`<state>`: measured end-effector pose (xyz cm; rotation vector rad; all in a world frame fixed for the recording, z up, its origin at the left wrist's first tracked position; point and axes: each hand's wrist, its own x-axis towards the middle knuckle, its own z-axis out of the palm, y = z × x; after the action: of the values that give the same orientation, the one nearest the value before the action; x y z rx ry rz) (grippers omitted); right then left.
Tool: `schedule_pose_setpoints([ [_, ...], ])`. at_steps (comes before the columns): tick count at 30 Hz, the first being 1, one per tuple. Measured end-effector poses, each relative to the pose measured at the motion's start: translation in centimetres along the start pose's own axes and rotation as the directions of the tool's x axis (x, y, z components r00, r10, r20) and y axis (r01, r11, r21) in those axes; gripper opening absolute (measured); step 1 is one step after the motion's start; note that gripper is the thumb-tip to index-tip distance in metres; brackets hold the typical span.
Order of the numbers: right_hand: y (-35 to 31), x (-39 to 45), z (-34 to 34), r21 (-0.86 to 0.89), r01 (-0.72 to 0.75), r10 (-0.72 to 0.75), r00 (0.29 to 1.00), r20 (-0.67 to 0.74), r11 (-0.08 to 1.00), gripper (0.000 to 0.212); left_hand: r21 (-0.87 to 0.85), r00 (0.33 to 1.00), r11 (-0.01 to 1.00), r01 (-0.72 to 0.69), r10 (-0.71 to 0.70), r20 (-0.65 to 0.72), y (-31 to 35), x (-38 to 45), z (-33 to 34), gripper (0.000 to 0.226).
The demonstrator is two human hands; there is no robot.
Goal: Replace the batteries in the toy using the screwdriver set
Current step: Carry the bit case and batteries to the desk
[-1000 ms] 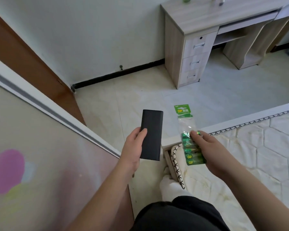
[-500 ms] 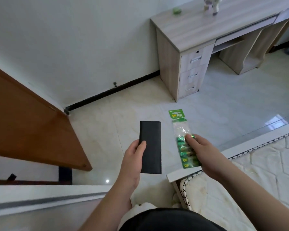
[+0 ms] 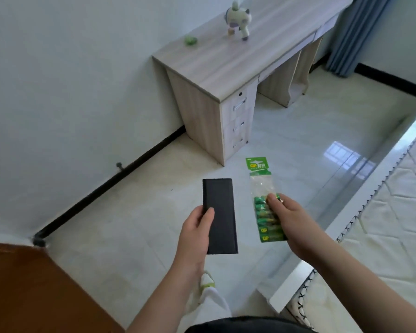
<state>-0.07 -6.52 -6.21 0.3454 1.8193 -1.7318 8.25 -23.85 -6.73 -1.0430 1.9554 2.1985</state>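
Observation:
My left hand point(image 3: 195, 234) grips a flat black case point(image 3: 219, 215), the screwdriver set, by its lower left edge, thumb on top. My right hand point(image 3: 289, 221) holds a clear pack of green batteries point(image 3: 264, 205) with a green header card, fingers across its lower half. Both are held out over the floor. Far ahead, a small white toy animal point(image 3: 238, 19) stands upright on the wooden desk point(image 3: 226, 66), well out of reach of both hands.
A small green object point(image 3: 190, 40) lies on the desk's left end. The desk has three drawers point(image 3: 237, 121) on its near side. A white mattress point(image 3: 382, 231) lies on the right, a brown door point(image 3: 34, 289) at lower left, blue curtain point(image 3: 360, 32) behind the desk.
The view has swung right and forward into the room; the desk and toy now show fully. Both hands keep the same hold on the case and the battery pack.

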Motion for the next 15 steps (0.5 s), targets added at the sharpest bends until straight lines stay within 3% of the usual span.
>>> schedule_pose_setpoints([
  [6,-2.8,2.3,6.2,0.087,0.008,-0.001,0.997,-0.079,0.996,0.026,0.064,0.996,0.998,-0.017,0.011,0.091,4.1,6.3,-5.6,0.018],
  [15,-7.0,5.4,8.6,0.168,0.045,-0.020,0.989,-0.147,0.985,0.029,0.033,0.976,0.998,-0.045,0.037,0.215,9.3,11.5,-5.5,0.017],
])
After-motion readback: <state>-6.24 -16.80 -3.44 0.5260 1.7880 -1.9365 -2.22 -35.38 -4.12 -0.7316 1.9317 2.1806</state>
